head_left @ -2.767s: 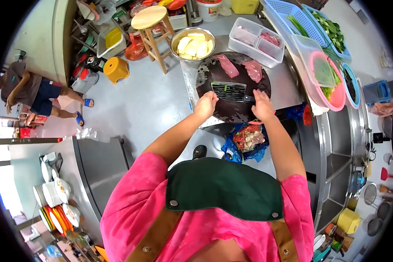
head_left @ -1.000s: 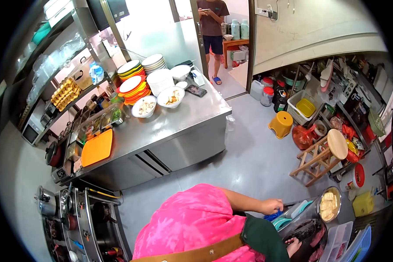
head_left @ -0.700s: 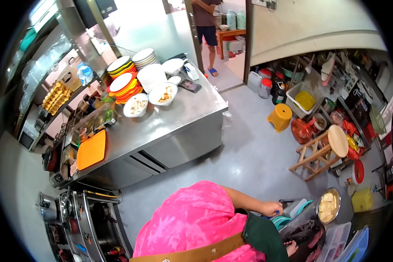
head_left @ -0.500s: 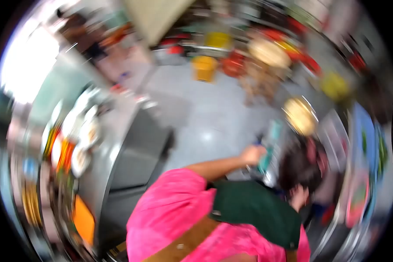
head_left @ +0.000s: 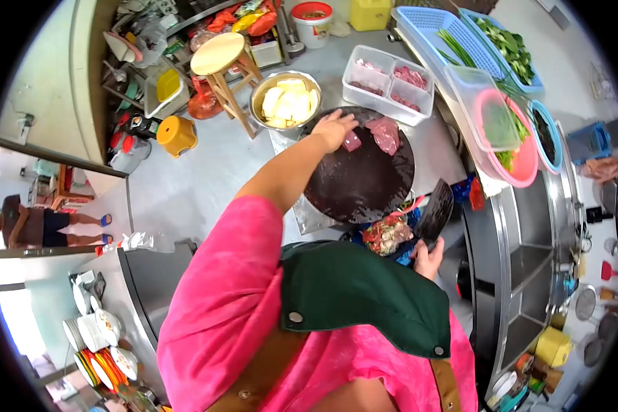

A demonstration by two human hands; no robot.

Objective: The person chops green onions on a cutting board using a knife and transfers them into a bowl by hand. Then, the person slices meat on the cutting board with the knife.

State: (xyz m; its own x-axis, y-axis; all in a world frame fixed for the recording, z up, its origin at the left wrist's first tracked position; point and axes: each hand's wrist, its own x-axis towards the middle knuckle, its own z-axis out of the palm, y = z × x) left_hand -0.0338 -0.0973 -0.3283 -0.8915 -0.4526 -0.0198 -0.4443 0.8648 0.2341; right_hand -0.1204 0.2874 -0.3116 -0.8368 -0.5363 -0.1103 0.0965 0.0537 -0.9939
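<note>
My left hand [head_left: 335, 130] reaches over the far left part of the round dark board [head_left: 357, 185], its fingers spread on a piece of pink meat [head_left: 351, 141] that it partly covers. To the right of that, a second meat piece [head_left: 384, 134] lies on the board. My right hand [head_left: 428, 259] is wrapped round the handle of a cleaver [head_left: 436, 211], held upright off the board's near right edge. Below the board, a blue bag holds meat scraps [head_left: 388, 235]. Behind the board stands a clear divided box [head_left: 389, 84] with cut meat.
A steel bowl of pale yellow pieces [head_left: 285, 101] sits at the far left of the board, beside a wooden stool [head_left: 218, 54]. Baskets of greens [head_left: 505, 44] and a pink basket [head_left: 508, 137] stand at the right. Another person [head_left: 31, 221] stands at the far left.
The view has swung back from the counter to the board. My left hand has moved from the board's left side onto the meat. The cleaver, earlier flat on the board, is now raised in my right hand.
</note>
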